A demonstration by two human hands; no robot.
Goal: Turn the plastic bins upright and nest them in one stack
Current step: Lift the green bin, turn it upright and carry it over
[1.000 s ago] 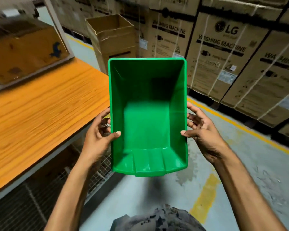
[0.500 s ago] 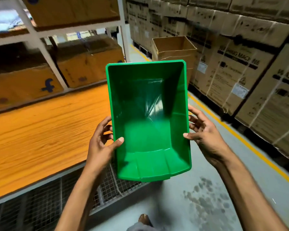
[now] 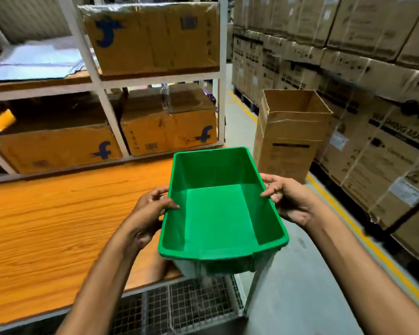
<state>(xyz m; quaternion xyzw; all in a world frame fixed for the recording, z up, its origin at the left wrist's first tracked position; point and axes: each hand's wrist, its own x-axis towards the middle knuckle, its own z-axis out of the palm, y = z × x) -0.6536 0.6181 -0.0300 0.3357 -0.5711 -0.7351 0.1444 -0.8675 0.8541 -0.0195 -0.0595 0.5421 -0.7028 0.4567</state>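
While held mouth-up between both hands, green bin (image 3: 219, 213) hangs at the right end of the tabletop (image 3: 58, 226) | left hand (image 3: 150, 209), right hand (image 3: 290, 201): fingers curled on opposite long rims | long axis points away; tabletop lies left, left hand nearer

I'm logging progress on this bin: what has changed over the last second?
The bin tipped from facing the person to nearly level, opening up, and went from beside the table to over its corner. Nothing was taken or let go: the left hand and right hand grip its long sides as before.
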